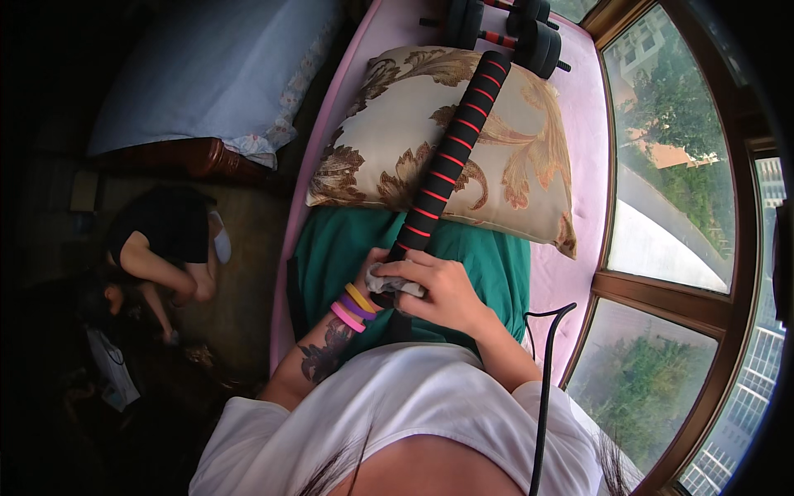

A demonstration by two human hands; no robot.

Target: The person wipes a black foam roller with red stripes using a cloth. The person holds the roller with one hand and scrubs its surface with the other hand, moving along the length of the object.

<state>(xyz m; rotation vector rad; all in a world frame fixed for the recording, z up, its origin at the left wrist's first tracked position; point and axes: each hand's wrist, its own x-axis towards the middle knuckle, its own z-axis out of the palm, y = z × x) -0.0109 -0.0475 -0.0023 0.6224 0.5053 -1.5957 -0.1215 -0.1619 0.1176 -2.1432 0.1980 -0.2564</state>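
Observation:
A long black foam-covered bar [451,149] with red rings lies slanted across a beige leaf-patterned pillow [380,140] and points away from me. My left hand [374,263], with several coloured bands on its wrist, grips the bar's near end and is mostly hidden behind the other hand. My right hand [442,291] presses a crumpled grey cloth [389,283] against the bar's near end. Both hands rest over my lap, which is covered in green fabric [492,264].
I sit on a pink padded window seat [579,107] beside a curved window [670,165] on the right. Black dumbbells [529,37] lie at its far end. A black cable [542,388] hangs by my right side. Another person [161,248] crouches on the floor near a bed [207,74] at left.

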